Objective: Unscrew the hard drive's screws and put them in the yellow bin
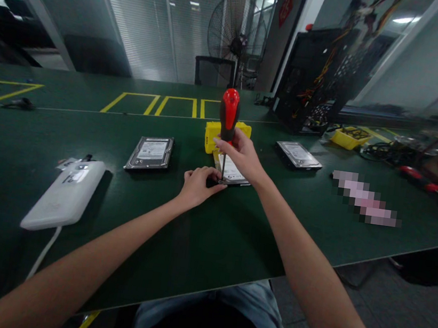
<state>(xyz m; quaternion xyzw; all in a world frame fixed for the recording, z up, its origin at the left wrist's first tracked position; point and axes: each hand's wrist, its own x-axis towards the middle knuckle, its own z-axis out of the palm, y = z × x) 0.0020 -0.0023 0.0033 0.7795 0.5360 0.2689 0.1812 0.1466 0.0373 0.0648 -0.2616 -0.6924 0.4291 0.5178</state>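
My right hand [244, 155] is closed round the lower part of a red and black screwdriver [229, 112]. The screwdriver stands upright, its shaft reaching down to the near left corner of a hard drive [234, 175]. At that same corner my left hand [199, 186] grips the drive's edge, thumb and fingers curled on either side of the screwdriver tip. The tip's contact point is too small to make out. Just behind the drive sits a yellow plastic container [212, 137], partly covered by the screwdriver and my right hand.
A second hard drive [151, 153] lies to the left, a third [298, 155] to the right. At left rests a white power bank [65, 195] with a cable. An open computer case [306, 79] and a yellow tray [349, 138] stand at back right. The green table [173, 265] has yellow tape outlines.
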